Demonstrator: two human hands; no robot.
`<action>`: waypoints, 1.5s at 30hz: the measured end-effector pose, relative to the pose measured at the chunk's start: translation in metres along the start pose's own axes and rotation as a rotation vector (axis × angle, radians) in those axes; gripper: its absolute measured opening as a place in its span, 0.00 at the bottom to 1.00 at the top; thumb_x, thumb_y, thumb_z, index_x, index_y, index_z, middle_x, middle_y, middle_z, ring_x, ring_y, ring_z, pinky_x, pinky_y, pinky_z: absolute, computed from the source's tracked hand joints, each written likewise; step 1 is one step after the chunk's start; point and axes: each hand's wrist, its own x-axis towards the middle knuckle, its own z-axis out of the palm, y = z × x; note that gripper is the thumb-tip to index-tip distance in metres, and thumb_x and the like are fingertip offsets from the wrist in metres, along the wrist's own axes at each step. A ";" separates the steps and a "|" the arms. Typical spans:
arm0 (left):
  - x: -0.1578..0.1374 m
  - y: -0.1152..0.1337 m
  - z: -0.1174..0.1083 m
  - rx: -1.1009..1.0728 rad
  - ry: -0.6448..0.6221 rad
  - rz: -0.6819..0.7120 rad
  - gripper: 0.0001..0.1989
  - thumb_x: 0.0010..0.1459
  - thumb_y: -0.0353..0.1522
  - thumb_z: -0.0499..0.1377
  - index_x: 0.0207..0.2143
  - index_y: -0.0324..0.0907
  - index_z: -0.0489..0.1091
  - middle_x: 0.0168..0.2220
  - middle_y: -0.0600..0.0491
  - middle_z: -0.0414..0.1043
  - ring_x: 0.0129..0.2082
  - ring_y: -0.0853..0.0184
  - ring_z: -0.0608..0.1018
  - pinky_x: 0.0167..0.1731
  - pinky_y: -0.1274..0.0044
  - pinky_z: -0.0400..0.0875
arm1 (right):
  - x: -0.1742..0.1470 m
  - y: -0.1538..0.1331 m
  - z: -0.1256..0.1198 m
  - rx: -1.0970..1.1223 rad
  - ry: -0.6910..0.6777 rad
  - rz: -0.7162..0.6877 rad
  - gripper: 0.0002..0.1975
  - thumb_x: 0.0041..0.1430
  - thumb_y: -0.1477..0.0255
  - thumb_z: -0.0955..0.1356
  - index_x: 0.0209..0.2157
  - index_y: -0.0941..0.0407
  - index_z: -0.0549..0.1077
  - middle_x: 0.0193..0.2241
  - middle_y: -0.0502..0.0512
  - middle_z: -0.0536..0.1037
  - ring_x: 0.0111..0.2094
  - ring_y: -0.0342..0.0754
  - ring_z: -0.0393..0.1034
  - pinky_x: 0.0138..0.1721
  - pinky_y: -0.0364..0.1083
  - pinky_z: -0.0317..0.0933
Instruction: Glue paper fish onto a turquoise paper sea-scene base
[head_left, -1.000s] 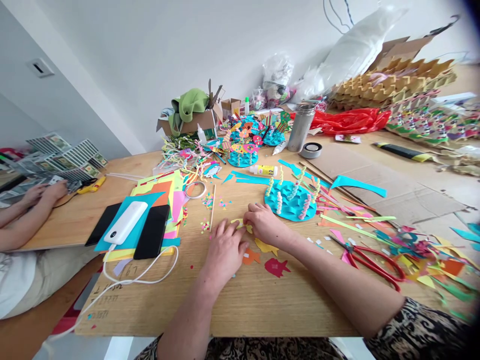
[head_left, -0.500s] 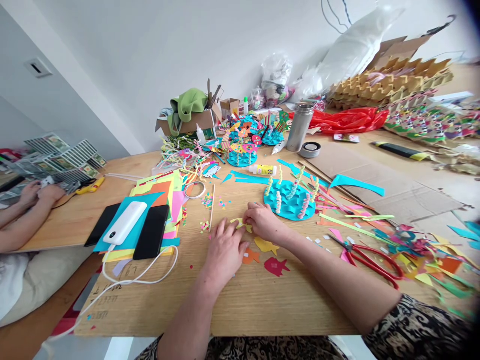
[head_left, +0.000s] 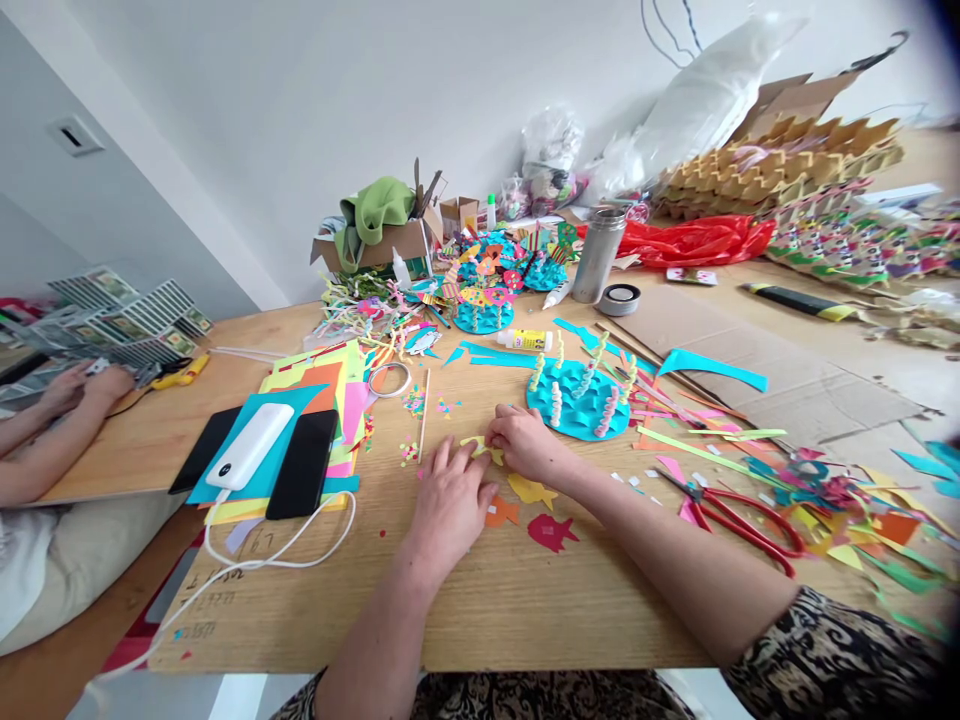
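Observation:
My left hand (head_left: 450, 495) lies flat on the table with its fingers stretched out, their tips at a pale yellow paper cutout (head_left: 495, 456). Over the other side of that cutout, my right hand (head_left: 529, 443) is closed, fingertips bent down and pressed together; what they pinch is hidden. Near my wrists lie a yellow paper fish (head_left: 532, 491), an orange paper fish (head_left: 506, 512) partly behind my left hand, and a red paper fish (head_left: 553, 532). Beyond my right hand stands a blue scalloped base (head_left: 577, 405) with upright twisted pipe cleaners.
Red-handled scissors (head_left: 742, 520) and paper scraps lie at right. A glue bottle (head_left: 525, 340) and a steel flask (head_left: 598, 255) stand or lie farther back. Left are stacked coloured paper, a white power bank (head_left: 252, 447), its cable and a phone (head_left: 303, 465). A co-worker's hands (head_left: 90, 388) are at far left.
Both of my hands stay in nearly the same place at the pale yellow cutout. The co-worker's hands at far left have shifted slightly.

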 end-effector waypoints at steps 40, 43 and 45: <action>-0.002 -0.001 0.000 -0.002 0.002 0.003 0.19 0.63 0.36 0.54 0.56 0.47 0.66 0.60 0.52 0.65 0.63 0.52 0.58 0.61 0.58 0.55 | -0.003 -0.001 -0.002 -0.040 0.010 -0.016 0.11 0.58 0.78 0.63 0.33 0.56 0.78 0.35 0.57 0.75 0.41 0.50 0.70 0.40 0.45 0.52; -0.002 0.000 -0.001 -0.003 -0.012 -0.004 0.19 0.63 0.36 0.54 0.56 0.46 0.66 0.59 0.51 0.65 0.63 0.51 0.58 0.62 0.58 0.55 | -0.003 -0.002 -0.002 -0.032 0.023 -0.015 0.10 0.57 0.78 0.63 0.32 0.57 0.77 0.35 0.57 0.75 0.39 0.49 0.70 0.39 0.45 0.51; -0.001 0.000 -0.001 -0.003 -0.013 -0.005 0.19 0.63 0.36 0.54 0.56 0.46 0.65 0.59 0.51 0.65 0.63 0.52 0.58 0.61 0.58 0.55 | -0.003 -0.003 -0.002 -0.030 0.026 -0.011 0.10 0.57 0.78 0.63 0.31 0.57 0.77 0.35 0.57 0.75 0.39 0.49 0.70 0.39 0.45 0.52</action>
